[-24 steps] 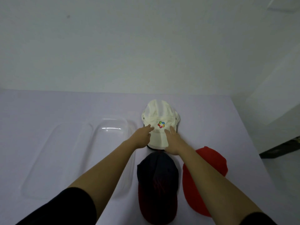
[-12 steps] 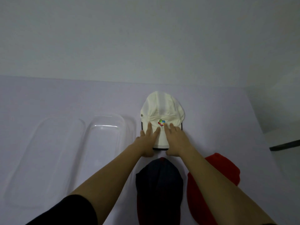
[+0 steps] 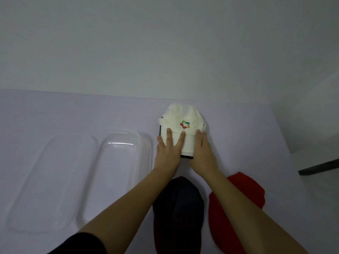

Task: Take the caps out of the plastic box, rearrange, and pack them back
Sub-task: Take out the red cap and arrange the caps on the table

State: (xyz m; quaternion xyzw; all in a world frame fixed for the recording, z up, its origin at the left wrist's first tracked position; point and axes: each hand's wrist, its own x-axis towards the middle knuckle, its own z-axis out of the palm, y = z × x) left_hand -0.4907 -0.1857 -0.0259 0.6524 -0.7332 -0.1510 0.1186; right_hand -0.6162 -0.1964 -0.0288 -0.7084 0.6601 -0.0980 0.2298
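- Both hands have shifted since half a second ago: left hand point(image 3: 167, 153) has spread its fingers point(image 3: 169, 133) wider over the brim, and right hand point(image 3: 202, 153) has slid from near the logo out to the brim's right edge; the crown looks more crumpled.
- clear lid point(image 3: 53, 180): far left of the white cap, flat on the desk point(image 3: 55, 110), nothing in it.
- plastic box point(image 3: 119, 173): between the lid and the white cap, just left of the cap, open side up, no caps inside.
- black sleeve point(image 3: 82, 242): on the left forearm, well nearer the camera than the white cap.
- Left hand: palm down on the left half of the white cap's brim, fingers straight and splayed, pressing flat, gripping nothing.
- white cap point(image 3: 183, 118): on the desk, out of the box, crown away from the person, brim toward them, coloured logo point(image 3: 185, 125) facing up, dark edge showing under the brim.
- dark cap point(image 3: 178, 208): nearer the camera than the white cap, partly under the left forearm, not touching the white cap.
- Right hand: lying along the right edge of the white cap's brim, fingers straight and together, not curled; thumb hidden.
- red cap point(image 3: 236, 204): nearer and to the right of the white cap, just beside the dark cap, partly hidden by the right forearm.
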